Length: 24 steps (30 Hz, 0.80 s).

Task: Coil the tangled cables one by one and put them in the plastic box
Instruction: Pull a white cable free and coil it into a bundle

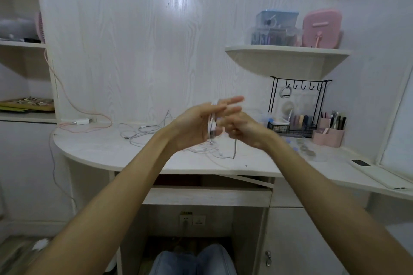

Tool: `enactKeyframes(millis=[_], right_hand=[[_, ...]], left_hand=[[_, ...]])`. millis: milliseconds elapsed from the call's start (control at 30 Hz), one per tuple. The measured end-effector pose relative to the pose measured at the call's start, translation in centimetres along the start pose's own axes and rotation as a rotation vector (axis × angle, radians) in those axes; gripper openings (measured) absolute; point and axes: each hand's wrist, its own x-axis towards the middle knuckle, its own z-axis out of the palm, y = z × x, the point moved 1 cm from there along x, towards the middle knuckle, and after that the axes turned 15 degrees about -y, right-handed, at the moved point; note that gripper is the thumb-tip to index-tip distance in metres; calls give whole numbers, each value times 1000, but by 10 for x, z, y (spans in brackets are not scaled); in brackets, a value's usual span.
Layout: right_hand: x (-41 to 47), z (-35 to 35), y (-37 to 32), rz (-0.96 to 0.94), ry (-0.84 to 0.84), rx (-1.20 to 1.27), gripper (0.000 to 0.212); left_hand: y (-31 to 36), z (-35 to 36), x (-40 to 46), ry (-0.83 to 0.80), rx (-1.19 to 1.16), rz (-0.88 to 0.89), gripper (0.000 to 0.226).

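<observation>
- Above the desk, a person's left hand, fingers extended and close together, serves as a spool for a white cable looped around them.
- The right hand, fingers curled on the cable's free run, guides the next turn; a tail hangs toward the tangled cables below.
- Even tension and same-sized loops likely matter most here.
- The plastic box cannot be identified with certainty.
</observation>
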Motion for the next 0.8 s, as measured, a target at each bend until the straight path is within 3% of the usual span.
enactKeyframes(millis=[67,167,267,333,533,700,800], right_hand=[[5,16,6,16,170,-211,34],[6,43,9,34,256,-513,44],[-1,60,8,71,189,-736,36],[-8,62,6,98,50,-853,32],[-23,35,-14,230,-453,-856,32],[-28,2,-27,185,-535,-667,35],[-27,-14,-31,121,-524,-507,38]], left_hand=[[6,-3,6,98,-126,125,36],[6,-10,16,279,-176,255,40],[0,-25,18,517,81,197,44],[-10,-32,12,574,247,77,48],[-40,-37,-7,431,688,-264,43],[-42,-31,-11,305,703,-378,34],[-37,-35,-12,226,706,-534,60]])
